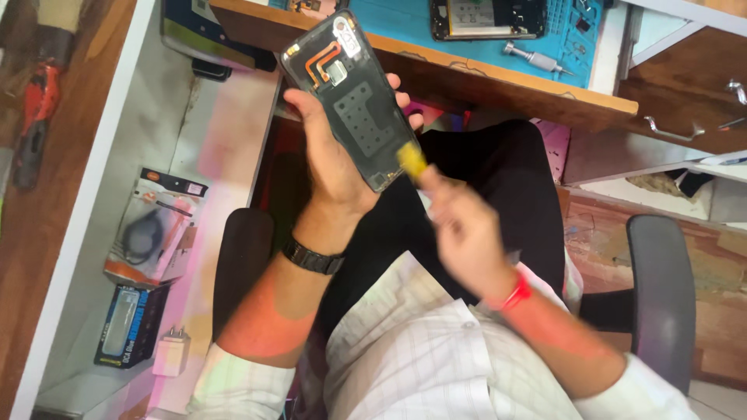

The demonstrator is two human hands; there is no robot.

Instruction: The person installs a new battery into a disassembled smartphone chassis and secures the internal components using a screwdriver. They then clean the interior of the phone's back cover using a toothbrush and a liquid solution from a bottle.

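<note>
In the upper middle of the frame, the left hand [331, 148] grips a phone back cover [350, 101]; the blurred right hand [463, 233] pinches a yellow pick [412, 159] against its lower edge.

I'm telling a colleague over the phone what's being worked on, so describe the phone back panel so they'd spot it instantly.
Start at the wooden desk with the teal mat. Just below its edge, the left hand holds up the phone back panel. It is dark and see-through, with an orange ribbon strip near its top, and the right hand puts a yellow tool to its lower edge.
</note>
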